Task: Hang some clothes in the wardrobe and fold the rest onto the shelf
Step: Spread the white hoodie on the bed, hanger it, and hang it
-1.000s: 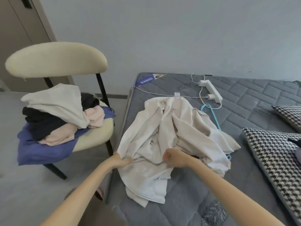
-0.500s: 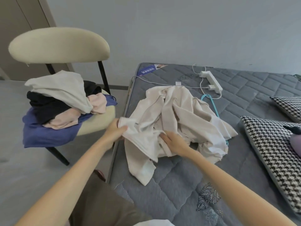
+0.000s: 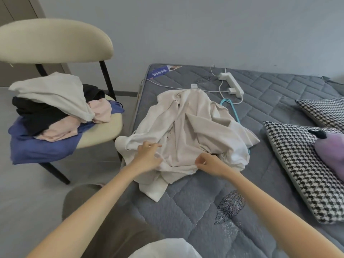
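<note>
A crumpled cream garment (image 3: 188, 131) lies on the grey quilted mattress (image 3: 195, 207). My left hand (image 3: 149, 157) pinches a thin strip of its cloth at the near left hem. My right hand (image 3: 210, 162) grips the near hem a little to the right. A turquoise hanger (image 3: 230, 108) pokes out from under the garment's far right side. A heap of clothes (image 3: 54, 112), white, black, pink and blue, sits on the cream chair (image 3: 100, 131) to the left.
A white power strip (image 3: 231, 84) and its cable lie on the mattress beyond the garment. Two houndstooth pillows (image 3: 297, 164) and a purple soft toy (image 3: 329, 146) occupy the right side. A grey wall runs behind; a wardrobe door edge shows at top left.
Both hands shifted along the garment's near edge. The left hand came right, off the mattress edge, and the cloth was pulled and bunched nearer to me.
</note>
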